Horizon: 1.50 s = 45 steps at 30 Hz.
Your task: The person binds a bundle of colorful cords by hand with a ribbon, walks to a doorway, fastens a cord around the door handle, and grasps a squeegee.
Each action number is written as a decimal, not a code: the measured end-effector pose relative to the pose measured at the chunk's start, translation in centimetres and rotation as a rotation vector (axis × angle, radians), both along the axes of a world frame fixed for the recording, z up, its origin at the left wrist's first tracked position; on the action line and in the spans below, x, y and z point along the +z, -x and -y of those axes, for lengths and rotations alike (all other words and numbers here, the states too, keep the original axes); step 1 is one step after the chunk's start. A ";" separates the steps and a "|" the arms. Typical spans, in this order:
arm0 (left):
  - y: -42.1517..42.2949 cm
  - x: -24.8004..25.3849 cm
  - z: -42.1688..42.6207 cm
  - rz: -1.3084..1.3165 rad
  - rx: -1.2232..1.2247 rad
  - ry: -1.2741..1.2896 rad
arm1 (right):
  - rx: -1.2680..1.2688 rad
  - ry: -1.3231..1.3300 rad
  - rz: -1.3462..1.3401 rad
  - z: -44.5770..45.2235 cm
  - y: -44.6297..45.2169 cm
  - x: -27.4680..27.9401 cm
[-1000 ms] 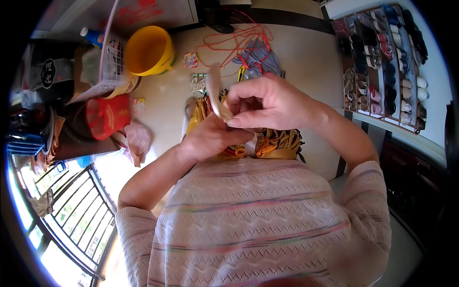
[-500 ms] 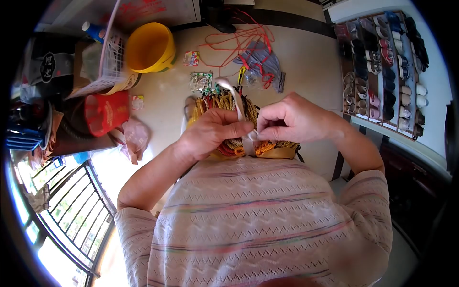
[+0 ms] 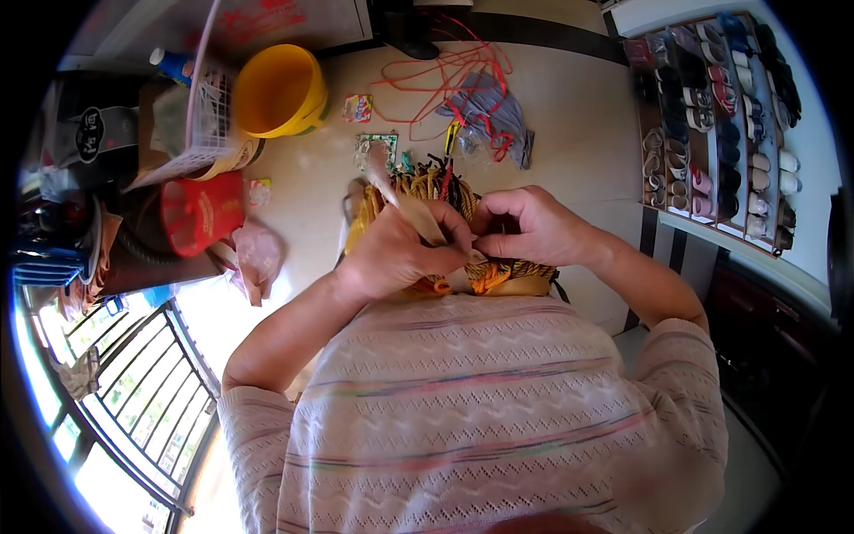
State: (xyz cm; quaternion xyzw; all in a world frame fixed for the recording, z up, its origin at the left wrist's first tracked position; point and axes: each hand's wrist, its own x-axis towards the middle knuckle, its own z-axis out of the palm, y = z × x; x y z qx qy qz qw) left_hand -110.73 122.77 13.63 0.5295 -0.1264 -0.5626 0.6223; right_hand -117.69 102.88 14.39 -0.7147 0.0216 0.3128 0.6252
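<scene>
**Twisted-cord bundle [image 3: 458, 198] with pale strip [image 3: 411, 212], centre of frame**

Shoe rack [image 3: 725, 133], upper right, tiers of footwear. Twisted-cord bundle, gold and black, partly hidden beneath both hands. Yellow bucket [image 3: 278, 92], upper left. Left hand [image 3: 384, 254], centre, closed around pale strip. Right hand [image 3: 540, 228], fingers curled close beside left fingertips; cannot tell whether gripping. Pale strip, slanting toward upper left.

glare lwr l, fisheye distort., dk edges
</scene>
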 end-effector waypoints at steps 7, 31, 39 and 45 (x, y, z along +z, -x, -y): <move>2.1 -0.5 0.9 0.633 0.100 -0.014 | -0.108 -0.261 -0.283 0.5 0.9 -0.3; 1.7 -0.5 -1.8 0.643 -0.171 0.333 | 0.080 0.219 0.019 2.6 0.4 -2.5; 1.0 -0.3 -2.2 0.328 -0.199 0.513 | 0.317 0.226 0.104 2.5 -1.5 0.5; 0.9 -1.3 -2.7 -0.100 -0.097 0.614 | 0.122 -0.494 -0.117 1.3 -1.3 -0.6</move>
